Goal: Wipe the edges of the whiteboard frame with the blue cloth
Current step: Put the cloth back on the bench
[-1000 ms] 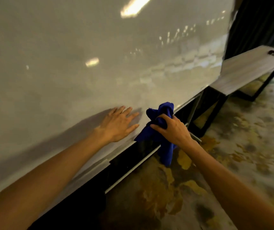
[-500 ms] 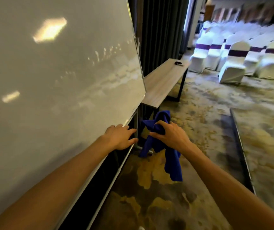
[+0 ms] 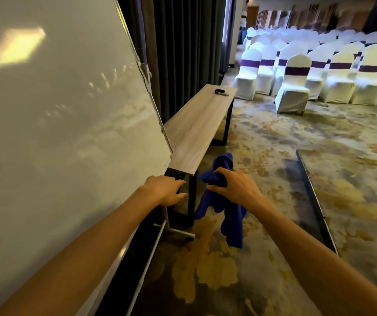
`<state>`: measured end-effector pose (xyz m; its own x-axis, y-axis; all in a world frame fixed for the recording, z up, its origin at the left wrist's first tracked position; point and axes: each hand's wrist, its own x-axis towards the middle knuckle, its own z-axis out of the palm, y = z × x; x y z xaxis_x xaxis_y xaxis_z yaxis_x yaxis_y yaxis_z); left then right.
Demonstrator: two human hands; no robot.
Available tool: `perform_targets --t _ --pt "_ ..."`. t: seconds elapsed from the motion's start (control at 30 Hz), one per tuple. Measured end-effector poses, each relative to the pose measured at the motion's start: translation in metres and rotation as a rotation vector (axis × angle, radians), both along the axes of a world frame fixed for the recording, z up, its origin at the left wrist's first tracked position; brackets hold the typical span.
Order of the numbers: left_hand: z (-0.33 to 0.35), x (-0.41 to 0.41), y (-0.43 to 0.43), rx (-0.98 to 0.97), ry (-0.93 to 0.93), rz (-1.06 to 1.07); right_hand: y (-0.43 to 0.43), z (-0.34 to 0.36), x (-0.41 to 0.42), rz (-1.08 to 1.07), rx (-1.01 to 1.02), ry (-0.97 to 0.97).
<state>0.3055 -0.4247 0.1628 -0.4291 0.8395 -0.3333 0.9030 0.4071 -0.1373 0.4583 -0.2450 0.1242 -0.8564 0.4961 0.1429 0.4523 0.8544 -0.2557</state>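
Observation:
A large whiteboard (image 3: 57,133) fills the left of the view, its thin metal frame (image 3: 153,99) running down its right edge to the bottom right corner. My left hand (image 3: 164,190) rests on that bottom corner, fingers curled over the edge. My right hand (image 3: 235,188) holds a bunched blue cloth (image 3: 226,213) in the air just right of the corner, apart from the frame. Part of the cloth hangs down below the hand.
A long wooden bench (image 3: 196,128) with black legs stands right behind the board's corner, a small dark object (image 3: 220,91) at its far end. Dark curtains (image 3: 183,42) hang behind. Rows of white-covered chairs (image 3: 319,71) fill the back right. Patterned carpet (image 3: 274,167) covers the floor.
The view has swung right along the board. My left hand slid from the board's face to its bottom right corner. My right hand with the cloth has come off the lower edge.

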Motion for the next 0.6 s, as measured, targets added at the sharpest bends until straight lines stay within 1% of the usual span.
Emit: perform_targets --t 0.17,0.27,0.33,0.43,0.47,0.53,0.6 --pt "-0.014 -0.041 0.086 -0.021 -0.019 0.022 0.087 -0.012 -0.052 0.041 -0.019 -0.017" --pt "-0.020 -0.072 0.145 -0.013 -0.033 0.075 0.150 -0.017 -0.093 0.090 -0.012 -0.003" --pt "-0.025 -0.092 0.193 -0.023 -0.027 0.149 0.203 -0.019 -0.125 0.137 -0.034 -0.002" --pt "-0.024 -0.112 0.228 -0.035 -0.061 0.209 0.243 -0.019 -0.154 0.185 -0.071 -0.002" --pt "-0.026 -0.125 0.255 -0.018 -0.061 0.235 0.271 -0.019 -0.173 0.205 -0.082 -0.008" --pt "-0.025 -0.135 0.270 0.026 -0.046 0.243 0.287 -0.020 -0.189 0.206 -0.083 0.016" --pt "-0.031 -0.145 0.291 0.012 -0.057 0.261 0.307 -0.023 -0.208 0.221 -0.096 -0.006"
